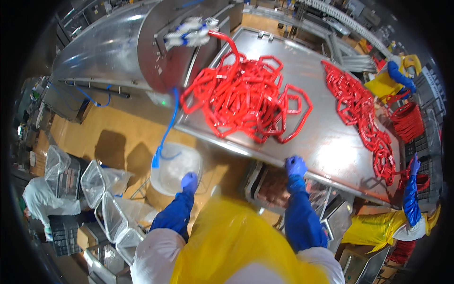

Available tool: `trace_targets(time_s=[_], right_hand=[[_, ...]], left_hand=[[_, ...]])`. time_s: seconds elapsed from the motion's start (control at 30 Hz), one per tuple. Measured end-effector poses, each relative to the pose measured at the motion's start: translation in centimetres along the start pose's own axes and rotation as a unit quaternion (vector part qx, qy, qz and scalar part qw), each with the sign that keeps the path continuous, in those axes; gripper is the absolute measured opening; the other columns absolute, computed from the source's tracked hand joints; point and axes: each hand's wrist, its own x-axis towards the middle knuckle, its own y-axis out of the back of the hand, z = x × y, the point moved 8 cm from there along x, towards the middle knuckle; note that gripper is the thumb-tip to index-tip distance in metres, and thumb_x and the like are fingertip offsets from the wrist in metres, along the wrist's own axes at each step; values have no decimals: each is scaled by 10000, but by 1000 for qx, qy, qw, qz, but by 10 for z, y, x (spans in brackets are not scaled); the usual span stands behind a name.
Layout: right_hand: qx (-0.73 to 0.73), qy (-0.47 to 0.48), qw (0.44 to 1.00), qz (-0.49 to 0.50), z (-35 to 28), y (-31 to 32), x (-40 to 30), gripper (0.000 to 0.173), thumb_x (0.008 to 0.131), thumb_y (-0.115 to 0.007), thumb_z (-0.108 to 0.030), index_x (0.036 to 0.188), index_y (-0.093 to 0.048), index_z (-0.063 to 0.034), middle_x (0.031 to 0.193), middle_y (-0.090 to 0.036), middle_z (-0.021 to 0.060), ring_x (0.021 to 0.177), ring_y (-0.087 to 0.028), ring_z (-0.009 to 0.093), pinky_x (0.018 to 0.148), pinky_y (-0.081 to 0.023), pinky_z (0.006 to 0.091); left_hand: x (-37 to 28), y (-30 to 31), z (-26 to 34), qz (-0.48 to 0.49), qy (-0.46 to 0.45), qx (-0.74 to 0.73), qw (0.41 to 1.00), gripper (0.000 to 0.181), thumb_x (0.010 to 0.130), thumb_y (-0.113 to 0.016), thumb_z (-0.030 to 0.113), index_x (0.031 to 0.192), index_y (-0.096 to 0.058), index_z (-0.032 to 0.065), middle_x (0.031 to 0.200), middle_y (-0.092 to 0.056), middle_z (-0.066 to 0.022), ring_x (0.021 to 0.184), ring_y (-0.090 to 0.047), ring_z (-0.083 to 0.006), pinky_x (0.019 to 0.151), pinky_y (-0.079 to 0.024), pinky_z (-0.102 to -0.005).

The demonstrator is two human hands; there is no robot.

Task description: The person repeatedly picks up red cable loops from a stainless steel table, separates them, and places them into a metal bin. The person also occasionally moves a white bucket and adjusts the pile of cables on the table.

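My left hand [189, 182], in a purple glove, is curled into a fist above the rim of a translucent plastic tub [175, 168]; nothing shows in it. At the near edge of the steel table [315, 131], my right hand [296, 167] is also curled, and whether it grips the edge or a small thing is unclear. A heaped chain of red-cased sausage links [244, 103] lies on the table ahead of my hands. One strand rises from the heap to the blue-and-white linking head [193, 32] of a steel machine [103, 49].
A second pile of red links [358, 120] runs along the table's far right side. Co-workers in yellow aprons [376, 229] stand at the right. A blue cable [172, 120] hangs beside the tub. Below the table edge sits a bin of ground meat [273, 188]. Plastic-lined racks [110, 209] stand left.
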Motion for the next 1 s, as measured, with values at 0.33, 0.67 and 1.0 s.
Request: trace_targets(time_s=[0.33, 0.67, 1.0], right_hand=[[20, -22, 999, -37, -2, 7, -1, 271, 832, -642, -431, 885, -688, -169, 998, -654, 77, 992, -629, 328, 816, -475, 539], [14, -20, 999, -36, 1, 4, -4, 280, 846, -632, -449, 901, -689, -180, 1014, -660, 82, 995, -629, 337, 842, -469, 536], [-2, -7, 1000, -18, -1, 3, 0, 263, 851, -622, -447, 886, -689, -195, 986, -666, 101, 952, -643, 349, 791, -490, 537]], left_hand=[[1, 6, 5, 9, 20, 28, 999, 425, 932, -426, 366, 913, -702, 43, 945, -685, -244, 894, -654, -440, 837, -503, -511], [-1, 8, 5, 12, 29, 0, 1000, 387, 930, -474, 382, 881, -703, 74, 906, -693, -222, 872, -662, -423, 792, -521, -497], [6, -2, -6, 25, -2, -18, 1000, 364, 931, -486, 354, 960, -701, 62, 922, -689, -226, 877, -658, -428, 798, -519, -496]])
